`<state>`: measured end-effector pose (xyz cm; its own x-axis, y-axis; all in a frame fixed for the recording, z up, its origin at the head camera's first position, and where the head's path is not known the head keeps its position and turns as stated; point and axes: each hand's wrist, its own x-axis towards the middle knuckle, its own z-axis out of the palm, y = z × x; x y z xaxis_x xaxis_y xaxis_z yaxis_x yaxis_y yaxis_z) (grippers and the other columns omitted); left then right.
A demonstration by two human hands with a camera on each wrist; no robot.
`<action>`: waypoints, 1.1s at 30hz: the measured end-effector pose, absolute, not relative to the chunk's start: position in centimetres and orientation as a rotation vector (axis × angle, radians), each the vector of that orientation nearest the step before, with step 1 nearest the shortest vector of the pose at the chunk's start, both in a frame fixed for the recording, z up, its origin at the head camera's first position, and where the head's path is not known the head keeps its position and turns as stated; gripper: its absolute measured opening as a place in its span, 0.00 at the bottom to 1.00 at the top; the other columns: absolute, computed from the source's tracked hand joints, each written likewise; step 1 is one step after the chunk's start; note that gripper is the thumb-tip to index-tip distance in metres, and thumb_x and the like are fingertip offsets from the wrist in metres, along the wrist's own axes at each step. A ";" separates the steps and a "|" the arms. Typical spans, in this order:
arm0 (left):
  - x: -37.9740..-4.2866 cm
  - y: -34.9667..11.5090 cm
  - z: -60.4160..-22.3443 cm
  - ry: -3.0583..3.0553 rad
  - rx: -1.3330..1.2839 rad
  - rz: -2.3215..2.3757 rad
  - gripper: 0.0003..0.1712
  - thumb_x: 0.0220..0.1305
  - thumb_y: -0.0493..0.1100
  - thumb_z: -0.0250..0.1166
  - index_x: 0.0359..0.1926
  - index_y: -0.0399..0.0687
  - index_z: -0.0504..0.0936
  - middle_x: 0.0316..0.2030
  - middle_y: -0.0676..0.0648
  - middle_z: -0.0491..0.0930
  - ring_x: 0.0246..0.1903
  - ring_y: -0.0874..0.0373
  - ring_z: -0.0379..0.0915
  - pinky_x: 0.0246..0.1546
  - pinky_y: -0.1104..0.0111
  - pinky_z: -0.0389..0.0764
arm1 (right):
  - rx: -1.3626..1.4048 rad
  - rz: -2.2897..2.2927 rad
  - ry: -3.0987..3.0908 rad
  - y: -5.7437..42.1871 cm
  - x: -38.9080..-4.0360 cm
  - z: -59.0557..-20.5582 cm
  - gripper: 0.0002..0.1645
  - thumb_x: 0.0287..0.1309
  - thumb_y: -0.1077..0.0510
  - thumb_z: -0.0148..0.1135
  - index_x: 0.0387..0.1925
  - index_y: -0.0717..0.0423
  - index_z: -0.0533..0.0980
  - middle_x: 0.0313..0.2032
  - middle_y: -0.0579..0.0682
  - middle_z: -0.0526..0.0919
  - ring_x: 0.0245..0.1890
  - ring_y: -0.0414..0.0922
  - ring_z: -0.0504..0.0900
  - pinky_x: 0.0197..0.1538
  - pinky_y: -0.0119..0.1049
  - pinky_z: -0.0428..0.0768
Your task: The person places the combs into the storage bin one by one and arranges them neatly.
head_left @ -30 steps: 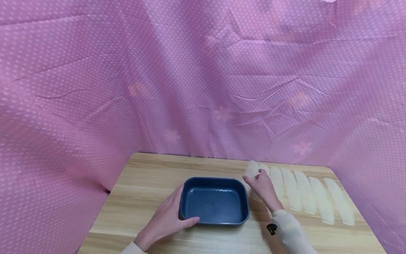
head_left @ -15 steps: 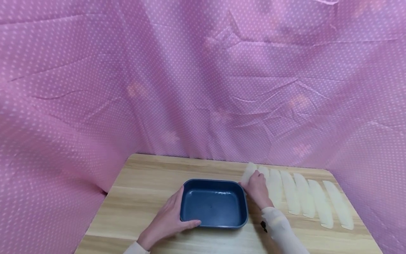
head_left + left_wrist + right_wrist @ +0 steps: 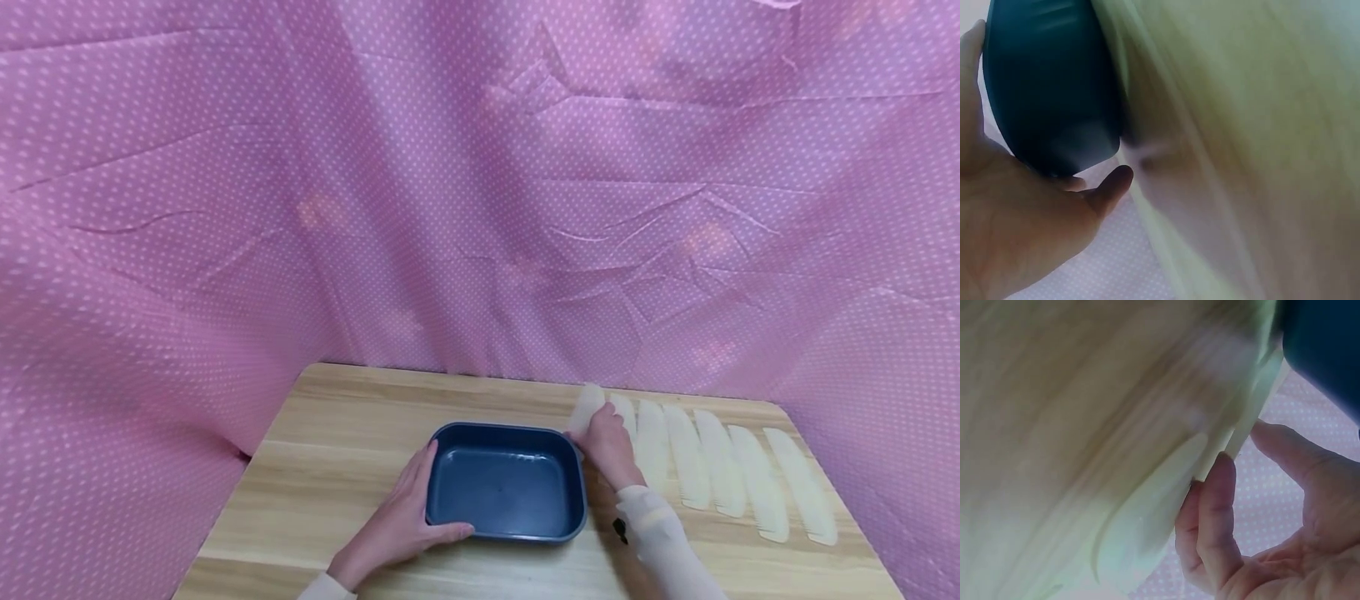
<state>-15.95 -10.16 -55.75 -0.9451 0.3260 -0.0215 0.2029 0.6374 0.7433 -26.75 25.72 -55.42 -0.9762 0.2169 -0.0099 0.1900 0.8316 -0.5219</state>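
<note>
A dark blue rectangular dish (image 3: 504, 493) with rounded corners sits on the table, with nothing inside it. My left hand (image 3: 401, 515) holds its left side, the thumb along the near rim and the fingers against the outer wall. Just right of the dish, my right hand (image 3: 609, 443) pinches the leftmost of several long, flat, cream-coloured strips (image 3: 587, 404). In the right wrist view that pale strip (image 3: 1252, 415) runs between thumb and fingers, close to the dish. The hand covers part of it in the head view. A neighbouring strip (image 3: 1141, 519) lies beside the fingers.
More cream strips (image 3: 722, 465) lie side by side across the right of the wooden table (image 3: 337, 433), some with finely slit near ends. Pink dotted cloth (image 3: 480, 208) hangs behind and at both sides of the table.
My right hand has moved slightly left and down, its fingers closing on the leftmost strip. The left hand and the dish have stayed nearly in place.
</note>
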 end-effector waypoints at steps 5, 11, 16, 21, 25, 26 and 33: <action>-15.9 -10.1 -56.1 2.700 0.452 1.220 0.81 0.55 0.72 0.82 0.90 0.47 0.38 0.87 0.36 0.41 0.84 0.37 0.42 0.75 0.33 0.59 | -0.347 0.933 -2.952 25.9 -26.6 -55.4 0.44 0.61 0.54 0.80 0.57 0.79 0.61 0.41 0.74 0.78 0.42 0.67 0.84 0.47 0.60 0.86; -16.0 -10.2 -56.1 2.688 0.470 1.218 0.82 0.56 0.73 0.81 0.90 0.47 0.36 0.87 0.37 0.38 0.85 0.38 0.38 0.76 0.34 0.58 | -0.402 1.045 -2.935 25.7 -26.3 -55.4 0.48 0.63 0.57 0.77 0.67 0.80 0.57 0.51 0.80 0.78 0.51 0.71 0.84 0.53 0.62 0.85; -16.0 -10.1 -56.3 2.697 0.470 1.213 0.82 0.56 0.74 0.80 0.90 0.46 0.37 0.87 0.38 0.39 0.84 0.39 0.40 0.77 0.36 0.58 | -0.396 1.118 -2.882 25.8 -26.2 -55.6 0.49 0.64 0.61 0.75 0.72 0.80 0.55 0.56 0.82 0.76 0.55 0.73 0.81 0.56 0.65 0.84; -15.9 -9.9 -56.5 2.688 0.425 1.205 0.82 0.56 0.75 0.80 0.90 0.48 0.36 0.88 0.39 0.40 0.84 0.38 0.41 0.76 0.34 0.56 | -0.335 1.166 -2.796 26.9 -26.7 -57.0 0.49 0.59 0.66 0.72 0.73 0.81 0.56 0.55 0.83 0.77 0.52 0.73 0.82 0.53 0.64 0.85; -15.9 -9.8 -56.5 2.613 0.376 1.261 0.81 0.57 0.72 0.80 0.90 0.54 0.33 0.88 0.41 0.39 0.84 0.37 0.43 0.75 0.31 0.57 | -0.306 1.170 -2.767 28.6 -27.7 -59.5 0.49 0.57 0.64 0.68 0.74 0.78 0.56 0.52 0.82 0.78 0.47 0.71 0.82 0.41 0.56 0.87; -15.9 -9.7 -56.5 2.586 0.366 1.282 0.81 0.57 0.71 0.81 0.90 0.55 0.32 0.88 0.41 0.39 0.84 0.37 0.43 0.74 0.31 0.58 | -0.300 1.164 -2.764 29.0 -27.9 -60.0 0.49 0.57 0.63 0.67 0.74 0.77 0.57 0.52 0.81 0.79 0.47 0.69 0.82 0.39 0.54 0.87; -15.9 -9.7 -56.4 2.472 0.350 1.407 0.81 0.59 0.66 0.82 0.89 0.58 0.28 0.88 0.39 0.37 0.83 0.35 0.45 0.72 0.31 0.62 | -0.244 1.383 -2.717 29.1 -26.1 -57.9 0.40 0.66 0.66 0.62 0.73 0.79 0.58 0.44 0.71 0.81 0.44 0.63 0.84 0.41 0.48 0.87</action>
<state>-15.89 -9.65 -56.39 -0.9328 0.3408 -0.1175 0.0730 0.4978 0.8642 -26.13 29.07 -57.91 -0.9839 0.1789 0.0015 0.1041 0.5791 -0.8086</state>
